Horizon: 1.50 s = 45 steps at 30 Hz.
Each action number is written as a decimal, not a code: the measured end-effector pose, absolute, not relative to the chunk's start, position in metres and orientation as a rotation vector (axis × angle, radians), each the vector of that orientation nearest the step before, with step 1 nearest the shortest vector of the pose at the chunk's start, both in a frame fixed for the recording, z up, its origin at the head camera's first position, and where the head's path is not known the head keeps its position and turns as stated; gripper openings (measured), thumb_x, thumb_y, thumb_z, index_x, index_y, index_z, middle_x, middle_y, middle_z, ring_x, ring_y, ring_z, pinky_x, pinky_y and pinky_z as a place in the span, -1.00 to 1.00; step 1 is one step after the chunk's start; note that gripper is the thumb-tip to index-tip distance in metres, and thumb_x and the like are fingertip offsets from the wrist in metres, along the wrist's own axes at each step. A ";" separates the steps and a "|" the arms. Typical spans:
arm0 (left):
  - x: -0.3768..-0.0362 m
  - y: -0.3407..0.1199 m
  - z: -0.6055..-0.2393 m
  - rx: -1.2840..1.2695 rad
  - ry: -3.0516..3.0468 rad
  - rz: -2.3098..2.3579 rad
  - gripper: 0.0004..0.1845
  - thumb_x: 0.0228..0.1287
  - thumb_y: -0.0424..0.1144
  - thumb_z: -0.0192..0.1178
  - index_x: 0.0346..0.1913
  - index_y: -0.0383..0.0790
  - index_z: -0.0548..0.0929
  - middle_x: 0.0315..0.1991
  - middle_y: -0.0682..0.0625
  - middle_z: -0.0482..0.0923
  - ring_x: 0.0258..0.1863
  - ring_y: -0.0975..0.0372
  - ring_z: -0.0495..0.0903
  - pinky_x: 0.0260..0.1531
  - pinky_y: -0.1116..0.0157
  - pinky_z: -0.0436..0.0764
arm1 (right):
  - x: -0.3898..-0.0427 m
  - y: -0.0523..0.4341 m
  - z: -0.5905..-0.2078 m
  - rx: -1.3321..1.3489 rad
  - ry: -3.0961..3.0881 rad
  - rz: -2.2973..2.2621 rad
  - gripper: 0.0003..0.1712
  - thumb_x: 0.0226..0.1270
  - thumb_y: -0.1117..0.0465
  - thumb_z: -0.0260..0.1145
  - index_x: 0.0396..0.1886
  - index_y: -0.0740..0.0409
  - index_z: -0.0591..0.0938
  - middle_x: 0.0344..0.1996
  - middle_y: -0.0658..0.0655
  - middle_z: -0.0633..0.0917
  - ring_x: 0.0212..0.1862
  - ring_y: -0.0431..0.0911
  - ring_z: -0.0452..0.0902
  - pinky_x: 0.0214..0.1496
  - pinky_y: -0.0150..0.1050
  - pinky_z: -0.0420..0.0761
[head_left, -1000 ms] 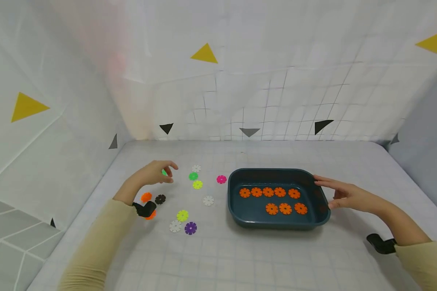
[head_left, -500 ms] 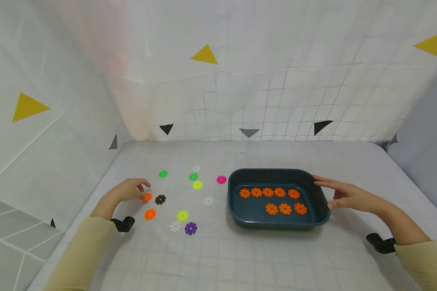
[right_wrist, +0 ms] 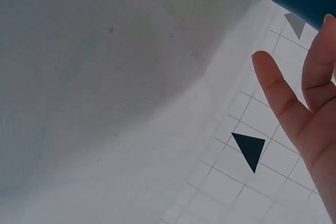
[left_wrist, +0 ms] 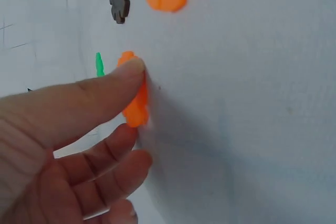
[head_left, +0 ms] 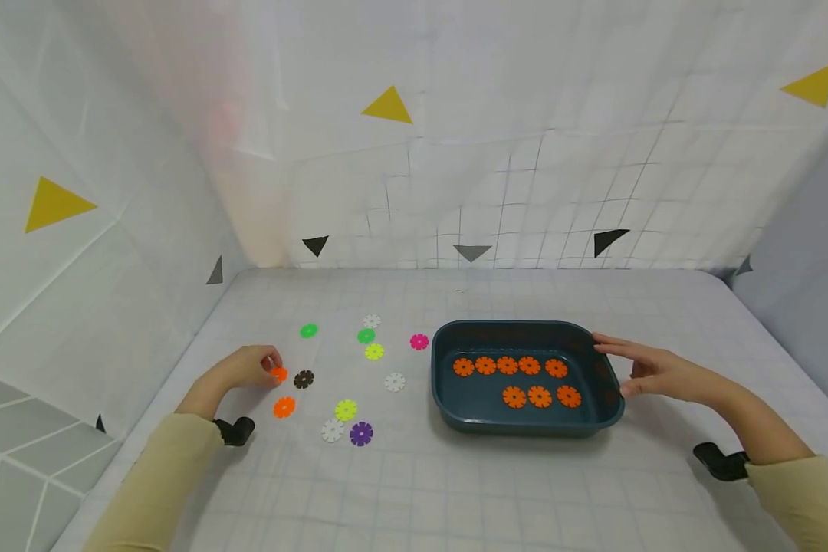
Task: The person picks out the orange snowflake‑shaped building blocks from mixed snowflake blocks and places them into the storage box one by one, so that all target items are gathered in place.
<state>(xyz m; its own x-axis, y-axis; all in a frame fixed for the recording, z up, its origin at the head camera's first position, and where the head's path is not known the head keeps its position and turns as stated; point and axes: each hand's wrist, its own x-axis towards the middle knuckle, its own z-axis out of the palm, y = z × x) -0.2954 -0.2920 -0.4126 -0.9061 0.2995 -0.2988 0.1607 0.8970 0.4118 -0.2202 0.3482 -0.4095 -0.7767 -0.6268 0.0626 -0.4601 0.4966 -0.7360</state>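
Note:
My left hand (head_left: 248,366) is at the left of the table, pinching an orange notched plastic disc (left_wrist: 137,103) between thumb and forefinger. The thumb lies over the disc in the left wrist view and covers part of it. A second orange disc (head_left: 284,407) lies just nearer, and a black disc (head_left: 303,379) to the right. My right hand (head_left: 662,373) rests its fingertips against the right end of a dark blue-green tray (head_left: 469,421), fingers fairly straight. Inside the tray, several orange discs (head_left: 540,396) lie flat in two rows.
Between the left hand and the tray lie loose discs: green (head_left: 308,330), yellow (head_left: 346,410), white (head_left: 395,382), purple (head_left: 361,434) and pink (head_left: 419,342), the pink close to the tray's left wall. A white sheet wall (head_left: 497,192) with triangle marks stands behind the table.
My left hand has moved from beside the far green disc, nearer and leftward, to an orange disc, and its fingers have closed on it. The right hand and tray are still.

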 end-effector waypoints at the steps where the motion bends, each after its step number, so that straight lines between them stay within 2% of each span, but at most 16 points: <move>1: -0.295 -0.292 -0.412 0.336 2.702 0.546 -0.76 0.00 -0.34 0.31 -0.27 -0.27 0.50 -0.34 -0.09 0.47 -0.35 0.11 0.41 -0.35 0.21 0.43 | -0.220 0.348 -0.409 -0.936 2.530 -1.144 -0.31 0.16 0.41 0.24 0.28 0.42 0.21 0.28 -0.54 0.05 -0.47 -0.17 0.35 -0.50 -0.33 0.39; 9: -0.293 -0.290 -0.411 0.304 2.665 0.563 -0.72 0.00 -0.28 0.33 -0.26 -0.27 0.48 -0.31 -0.11 0.48 -0.35 0.11 0.42 -0.34 0.20 0.43 | -0.220 0.349 -0.409 -0.939 2.520 -1.153 -0.31 0.17 0.41 0.23 0.29 0.41 0.20 0.29 -0.52 0.06 -0.49 -0.16 0.34 -0.51 -0.32 0.38; 17: -0.292 -0.288 -0.411 0.310 2.610 0.655 -0.80 0.06 -0.25 0.29 -0.30 -0.25 0.51 -0.44 -0.03 0.41 -0.52 0.21 0.38 -0.49 0.32 0.38 | -0.219 0.349 -0.409 -0.921 2.522 -1.148 -0.31 0.18 0.40 0.22 0.30 0.39 0.20 0.29 -0.53 0.06 -0.48 -0.16 0.33 -0.51 -0.31 0.36; 29: -0.297 -0.285 -0.405 0.291 2.600 0.679 -0.79 0.18 -0.28 0.18 -0.14 -0.27 0.51 -0.57 0.03 0.49 -0.72 0.23 0.37 -0.54 0.28 0.42 | -0.219 0.348 -0.408 -0.901 2.527 -1.147 -0.31 0.18 0.38 0.23 0.30 0.39 0.21 0.27 -0.55 0.06 -0.48 -0.16 0.34 -0.50 -0.32 0.37; 33: -0.298 -0.282 -0.402 0.262 2.594 0.728 -0.76 0.18 -0.29 0.17 -0.09 -0.27 0.51 -0.56 0.01 0.52 -0.73 0.20 0.38 -0.52 0.26 0.42 | -0.219 0.348 -0.409 -0.917 2.530 -1.149 -0.31 0.18 0.39 0.23 0.29 0.40 0.21 0.28 -0.53 0.06 -0.48 -0.16 0.34 -0.51 -0.32 0.37; 45: -0.296 -0.267 -0.391 0.223 2.541 0.919 -0.67 0.22 -0.29 0.07 0.06 -0.25 0.46 -0.47 -0.04 0.62 -0.67 0.04 0.46 -0.66 0.40 0.23 | -0.218 0.348 -0.409 -0.890 2.527 -1.152 -0.31 0.18 0.39 0.23 0.30 0.39 0.20 0.27 -0.55 0.06 -0.49 -0.16 0.34 -0.51 -0.32 0.37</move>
